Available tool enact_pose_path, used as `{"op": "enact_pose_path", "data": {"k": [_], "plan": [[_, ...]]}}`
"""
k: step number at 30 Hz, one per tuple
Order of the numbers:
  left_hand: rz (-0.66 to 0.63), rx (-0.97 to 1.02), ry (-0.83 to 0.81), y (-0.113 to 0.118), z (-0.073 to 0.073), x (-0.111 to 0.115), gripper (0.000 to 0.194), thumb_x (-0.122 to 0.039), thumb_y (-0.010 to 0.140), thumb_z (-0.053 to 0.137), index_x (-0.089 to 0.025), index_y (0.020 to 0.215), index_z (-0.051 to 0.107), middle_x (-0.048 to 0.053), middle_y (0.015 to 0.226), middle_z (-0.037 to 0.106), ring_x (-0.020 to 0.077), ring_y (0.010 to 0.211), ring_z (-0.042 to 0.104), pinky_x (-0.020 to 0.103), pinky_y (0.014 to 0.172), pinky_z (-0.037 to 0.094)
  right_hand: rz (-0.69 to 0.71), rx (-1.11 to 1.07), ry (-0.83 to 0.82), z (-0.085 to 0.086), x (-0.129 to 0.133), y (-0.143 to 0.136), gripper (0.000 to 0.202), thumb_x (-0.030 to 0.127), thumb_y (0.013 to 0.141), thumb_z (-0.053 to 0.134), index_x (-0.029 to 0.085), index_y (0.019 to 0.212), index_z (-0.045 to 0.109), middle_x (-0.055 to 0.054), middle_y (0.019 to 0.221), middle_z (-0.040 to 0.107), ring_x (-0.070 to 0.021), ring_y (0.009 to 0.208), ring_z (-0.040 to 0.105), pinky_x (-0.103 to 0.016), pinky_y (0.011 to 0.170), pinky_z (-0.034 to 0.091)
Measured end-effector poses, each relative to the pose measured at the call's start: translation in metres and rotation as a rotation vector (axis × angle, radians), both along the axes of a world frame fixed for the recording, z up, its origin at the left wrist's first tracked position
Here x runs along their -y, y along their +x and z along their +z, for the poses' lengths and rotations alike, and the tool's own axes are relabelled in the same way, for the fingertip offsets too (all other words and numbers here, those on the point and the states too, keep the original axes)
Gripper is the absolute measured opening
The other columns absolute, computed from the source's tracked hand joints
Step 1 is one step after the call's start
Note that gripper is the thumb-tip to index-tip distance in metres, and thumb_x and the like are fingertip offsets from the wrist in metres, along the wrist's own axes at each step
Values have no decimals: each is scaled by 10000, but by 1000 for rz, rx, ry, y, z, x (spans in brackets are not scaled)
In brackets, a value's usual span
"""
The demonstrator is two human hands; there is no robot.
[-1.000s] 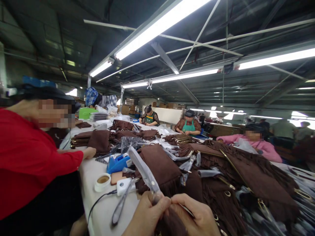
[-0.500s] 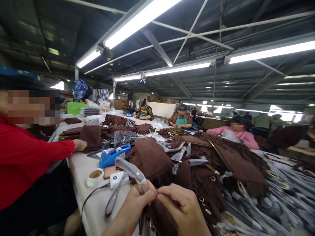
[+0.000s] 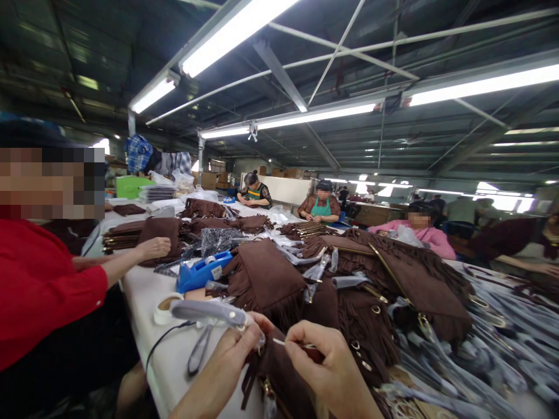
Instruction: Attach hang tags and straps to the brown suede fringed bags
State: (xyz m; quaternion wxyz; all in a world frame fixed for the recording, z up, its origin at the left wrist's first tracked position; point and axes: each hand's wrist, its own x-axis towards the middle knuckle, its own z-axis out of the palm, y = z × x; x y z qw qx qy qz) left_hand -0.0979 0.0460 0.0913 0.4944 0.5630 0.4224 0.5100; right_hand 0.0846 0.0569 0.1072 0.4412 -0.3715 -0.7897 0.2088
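My left hand grips the end of a grey-wrapped strap between thumb and fingers, while my right hand pinches a slim white piece that points leftward. Below both is a brown bag at the near end of the desk; whether it rests on the top I cannot tell. The strap juts toward the desk's left edge, by a tape roll. Farther along that edge sits a blue tape dispenser, just beside a fringed bag.
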Motion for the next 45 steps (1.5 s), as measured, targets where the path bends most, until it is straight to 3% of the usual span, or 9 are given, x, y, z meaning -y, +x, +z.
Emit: {"op": "enact_pose_path", "data": {"k": [4, 8, 11, 14, 19, 25, 40, 45], "plan": [[139, -268, 84, -10, -2, 6, 451, -524, 912, 444, -210, 1141, 674, 63, 1014, 678, 274, 1016, 565, 377, 948, 408, 0, 78, 24, -1, 3, -3, 181, 149, 773, 513, 185, 622, 607, 39, 560, 555, -94, 497, 482, -193, 469, 313], [122, -428, 170, -20, 3, 10, 406, -470, 906, 495, -274, 1199, 696, 44, 1272, 657, 299, 1243, 505, 376, 1097, 322, -3, 132, 76, -3, 7, -9, 182, 123, 756, 509, 189, 623, 615, 36, 566, 568, -101, 512, 488, -210, 496, 313], [93, -561, 142, -27, 8, 9, 391, -464, 890, 520, -313, 1197, 709, 34, 1201, 717, 313, 1212, 563, 393, 1097, 341, 4, 136, 82, -5, 8, -14, 195, 127, 774, 509, 196, 632, 624, 29, 587, 604, -110, 528, 514, -217, 521, 328], [149, -638, 137, -32, 12, 6, 383, -446, 880, 520, -307, 1174, 723, 42, 1154, 741, 324, 1181, 594, 409, 1086, 353, 9, 146, 65, -9, 7, -20, 190, 119, 777, 528, 203, 648, 639, 30, 604, 629, -112, 533, 528, -221, 533, 329], [143, -554, 114, -40, 7, 1, 376, -450, 876, 530, -240, 1081, 765, 54, 1020, 767, 308, 1110, 625, 372, 1048, 395, 11, 129, 21, -24, 5, -34, 182, 109, 776, 552, 206, 660, 652, 26, 629, 664, -123, 566, 577, -220, 552, 340], [2, -484, 79, -49, -6, 0, 372, -454, 918, 506, -212, 979, 782, 35, 959, 767, 269, 969, 655, 298, 931, 454, -30, 195, 57, -39, 2, -47, 159, 95, 777, 593, 203, 680, 656, 7, 674, 705, -143, 614, 624, -234, 584, 337], [-10, -476, 39, -45, 1, 5, 431, -500, 910, 462, -186, 852, 752, 19, 825, 722, 249, 895, 620, 270, 840, 433, -2, 185, 40, -40, -1, -52, 183, 95, 801, 603, 219, 692, 682, 26, 671, 711, -130, 603, 619, -217, 593, 354], [19, -521, 39, -43, 0, 6, 421, -482, 906, 445, -187, 740, 695, -1, 728, 655, 211, 765, 573, 257, 724, 422, 12, 167, 12, -38, -2, -55, 189, 97, 807, 607, 207, 668, 673, 18, 663, 707, -130, 611, 623, -213, 594, 351]]}}
